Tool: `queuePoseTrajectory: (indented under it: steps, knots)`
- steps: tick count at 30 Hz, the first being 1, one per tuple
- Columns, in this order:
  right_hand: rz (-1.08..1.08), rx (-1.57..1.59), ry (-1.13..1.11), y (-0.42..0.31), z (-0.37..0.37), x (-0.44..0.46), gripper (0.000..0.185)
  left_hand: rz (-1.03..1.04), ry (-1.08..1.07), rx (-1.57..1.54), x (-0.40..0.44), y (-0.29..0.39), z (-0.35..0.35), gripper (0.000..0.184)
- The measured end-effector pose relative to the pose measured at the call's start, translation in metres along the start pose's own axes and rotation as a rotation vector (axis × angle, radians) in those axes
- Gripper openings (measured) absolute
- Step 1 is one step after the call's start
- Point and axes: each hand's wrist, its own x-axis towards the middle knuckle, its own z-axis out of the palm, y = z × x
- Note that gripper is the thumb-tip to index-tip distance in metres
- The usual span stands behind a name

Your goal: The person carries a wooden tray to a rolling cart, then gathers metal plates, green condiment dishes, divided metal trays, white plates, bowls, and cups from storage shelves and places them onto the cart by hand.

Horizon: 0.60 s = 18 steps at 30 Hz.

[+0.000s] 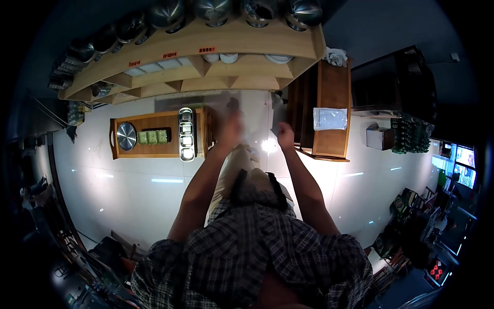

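My left hand [234,129] is smeared by motion beside the right end of a wooden cart [149,116]; its fingers do not show clearly. My right hand [285,136] is closed, with a flat dark grey thing [278,117] at its fingers that I cannot make out. To its right stands a second wooden cart [332,141] with a pale blue plastic packet [330,119] on top. The left cart carries a round steel plate [126,136], a dark tray of green square containers [153,137] and a long steel condiment holder [186,135] with several compartments.
Ahead runs a wooden shelf unit [247,82] with several steel pots [213,10] on top and white dishes [228,58] inside. A crumpled white cloth [336,57] lies at the right cart's far end. Green bottles [411,136] and a box [380,138] stand farther right.
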Motion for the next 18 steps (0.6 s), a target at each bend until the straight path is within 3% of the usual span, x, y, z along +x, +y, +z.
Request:
queuePoseTrajectory:
  steps: [3, 5, 9, 16, 18]
  knots:
    - [-0.046, -0.164, -0.074, -0.014, 0.004, 0.028, 0.035, -0.024, -0.046, -0.160, 0.016, -0.018, 0.016, 0.039]
    - [-0.049, -0.192, -0.091, -0.021, 0.007, 0.050, 0.035, -0.152, -0.136, -0.156, 0.034, -0.024, 0.019, 0.046]
    - [-0.063, -0.291, -0.112, -0.013, 0.017, 0.096, 0.040, -0.097, -0.110, -0.082, 0.056, -0.043, 0.038, 0.049]
    - [0.039, -0.337, -0.031, 0.019, 0.033, 0.166, 0.055, -0.199, -0.292, -0.053, 0.089, -0.070, 0.085, 0.050]
    - [0.071, -0.365, -0.122, 0.031, 0.034, 0.190, 0.063, -0.220, -0.309, -0.018, 0.099, -0.078, 0.107, 0.050]
